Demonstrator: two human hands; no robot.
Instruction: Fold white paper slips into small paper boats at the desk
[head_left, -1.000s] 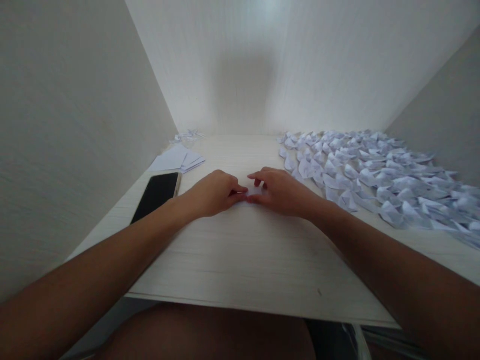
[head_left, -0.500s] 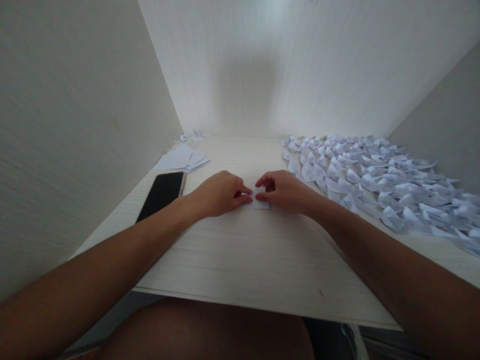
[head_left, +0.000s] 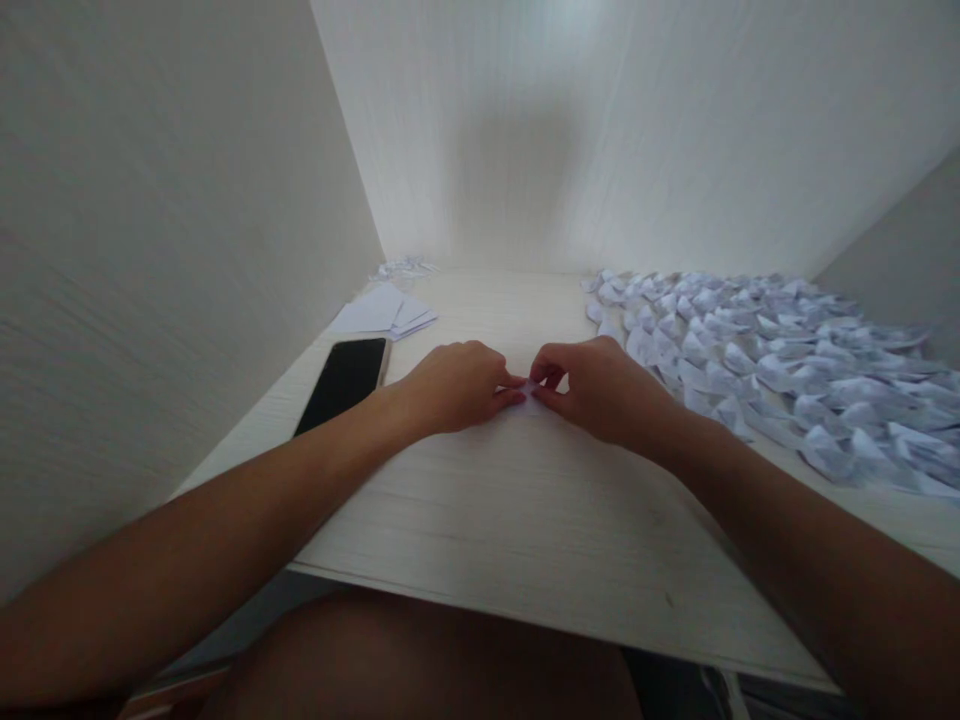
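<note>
Centrally, two hands (head_left: 463, 386) (head_left: 598, 388), one paper (head_left: 529, 388)

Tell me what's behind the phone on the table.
Behind the phone lie overlapping white sheets, with thin paper scraps farther back. The top sheets cover parts of those beneath; the left forearm hides the phone's near end.

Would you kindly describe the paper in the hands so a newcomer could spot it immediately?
On the pale tabletop, look between the phone on the left and the folded papers on the right. There, the left hand and right hand meet at a small white paper, the only one held.
</note>
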